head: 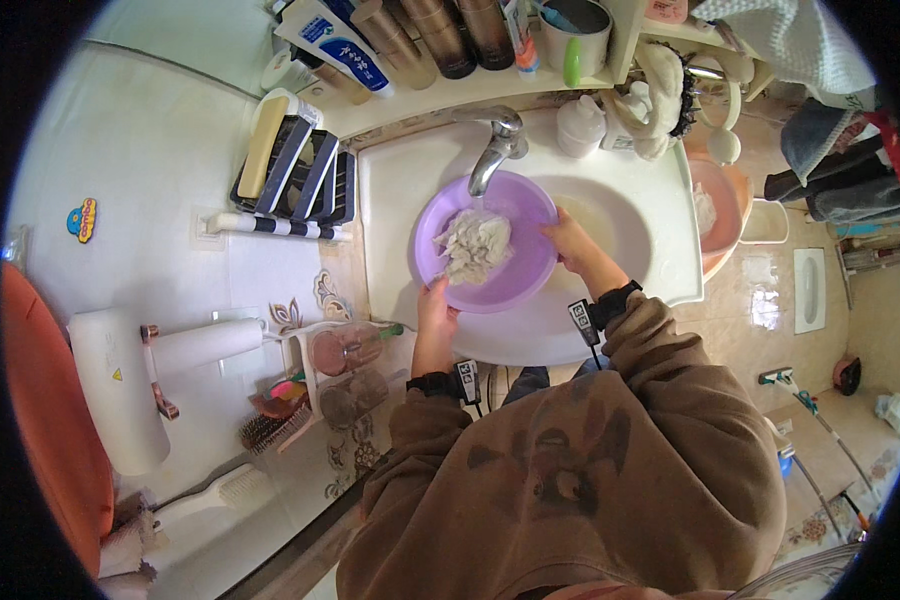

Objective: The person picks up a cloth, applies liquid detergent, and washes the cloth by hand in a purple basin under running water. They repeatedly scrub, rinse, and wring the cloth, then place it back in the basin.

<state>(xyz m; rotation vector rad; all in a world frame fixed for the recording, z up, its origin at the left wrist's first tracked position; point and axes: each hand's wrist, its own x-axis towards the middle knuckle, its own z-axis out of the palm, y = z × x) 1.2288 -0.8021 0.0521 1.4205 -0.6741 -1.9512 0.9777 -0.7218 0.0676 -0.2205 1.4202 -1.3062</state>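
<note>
Both my hands grip the rim of a round purple plastic basin [529, 262] at the washbasin. My left hand [436, 311] holds its near left edge, close to the crumpled cloth inside. On the right edge sits my right hand [572, 240], thumb over the rim. A bunched, wet-looking white cloth [474, 244] lies in the basin. The spout of a chrome faucet [495, 150] hangs over the basin's far rim, and a short stream of water seems to fall from it. Under the basin is the white ceramic sink [630, 232], its bowl partly hidden.
Bottles and a toothpaste tube [345, 56] crowd the shelf behind the faucet. A white pump bottle [580, 126] stands right of the faucet. A slatted soap rack [292, 172] is on the left wall, above a hair dryer holder area with brushes [274, 427]. Pinkish basins [716, 210] sit beyond the counter's right edge.
</note>
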